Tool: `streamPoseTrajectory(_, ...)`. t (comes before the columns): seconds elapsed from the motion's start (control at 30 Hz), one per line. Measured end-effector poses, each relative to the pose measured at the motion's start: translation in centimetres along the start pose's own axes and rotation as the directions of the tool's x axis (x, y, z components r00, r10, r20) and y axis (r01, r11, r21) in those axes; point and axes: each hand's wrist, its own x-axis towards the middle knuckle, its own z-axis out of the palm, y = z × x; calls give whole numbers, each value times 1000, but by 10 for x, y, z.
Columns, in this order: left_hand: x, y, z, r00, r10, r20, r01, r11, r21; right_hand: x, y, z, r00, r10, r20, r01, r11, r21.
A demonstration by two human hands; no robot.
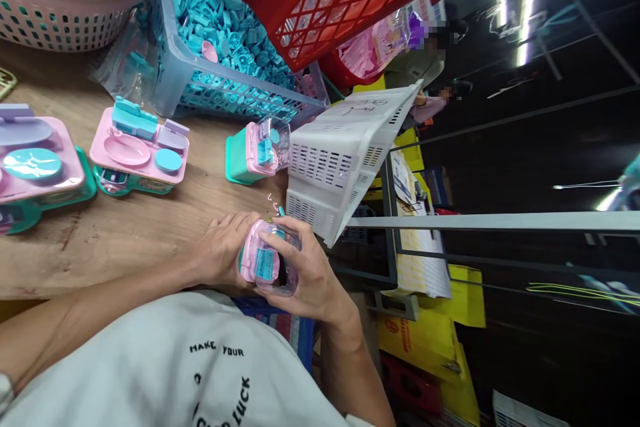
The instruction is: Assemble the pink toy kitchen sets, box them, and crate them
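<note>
Looks nearly finished with the clear-covered toy set (pixel 264 263), though cannot tell whether fully closed; gripping it between left hand (pixel 226 247) and right hand (pixel 314 272), clear cover (pixel 291 283) toward the right, by the near edge of the tabletop (pixel 200 193). Beyond, toward the right edge, can see a second covered toy set (pixel 257 150), apparently complete; farther left, two toy sets (pixel 140 153) without visible covers, seemingly unfinished.

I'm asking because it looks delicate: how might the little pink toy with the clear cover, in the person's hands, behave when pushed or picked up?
The toy is probably light for its size, as it looks like moulded plastic. Likely stiff: its pink rim shows no bend while held. Its shiny clear cover might feel slippery.
</note>
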Motion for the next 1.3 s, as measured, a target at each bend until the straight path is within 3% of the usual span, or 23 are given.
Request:
streamPoseTrajectory(0.43, 1, 2, -2, 999, -35, 28, 34, 999, 15, -3, -7, 1, 998, 58, -14, -59, 998, -29)
streamPoseTrajectory(0.63, 2, 6, -5, 998, -39, 41, 39, 999, -3, -3, -7, 1, 999, 23, -33, -24, 999, -48)
streamPoseTrajectory(1.07, -1, 3, 2, 999, 15, -36, -17, 999, -34, 0, -4, -3, 998, 33, 47, -33, 999, -2)
streamPoseTrajectory(1.3, 0, 6, -1, 998, -47, 31, 47, 998, -28, 10, -12, -10, 995, 53, 90, -50, 998, -33)
